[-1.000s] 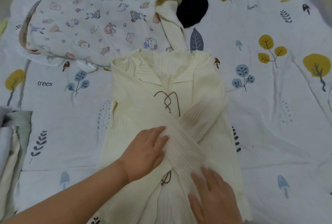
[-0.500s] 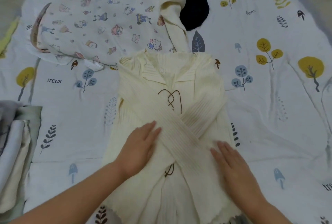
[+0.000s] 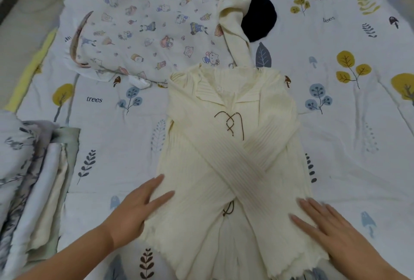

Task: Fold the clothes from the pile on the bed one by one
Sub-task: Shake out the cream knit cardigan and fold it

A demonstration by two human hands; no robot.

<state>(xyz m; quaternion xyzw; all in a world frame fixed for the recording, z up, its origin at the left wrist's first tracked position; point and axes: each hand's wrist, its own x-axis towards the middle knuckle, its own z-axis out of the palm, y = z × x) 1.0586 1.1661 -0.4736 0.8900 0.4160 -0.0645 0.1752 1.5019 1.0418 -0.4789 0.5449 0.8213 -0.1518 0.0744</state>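
Note:
A cream ribbed top (image 3: 233, 145) with brown lacing lies flat on the bed, collar away from me, its two sleeves crossed over the front. My left hand (image 3: 136, 210) rests flat with straight fingers on the top's lower left edge. My right hand (image 3: 329, 232) lies flat, fingers spread, on the lower right sleeve end near the hem. Beyond the collar lies the pile: a cartoon-print garment (image 3: 143, 33), a cream piece (image 3: 235, 24) and a dark navy item (image 3: 259, 15).
The bed sheet (image 3: 358, 145) is white with tree and leaf prints. A stack of folded clothes (image 3: 33, 178) sits at the left edge. The floor (image 3: 20, 33) shows beyond the bed's left side.
Both hands slid outward and toward me, from the middle of the crossed sleeves to the top's lower side edges. The view pulled back a little.

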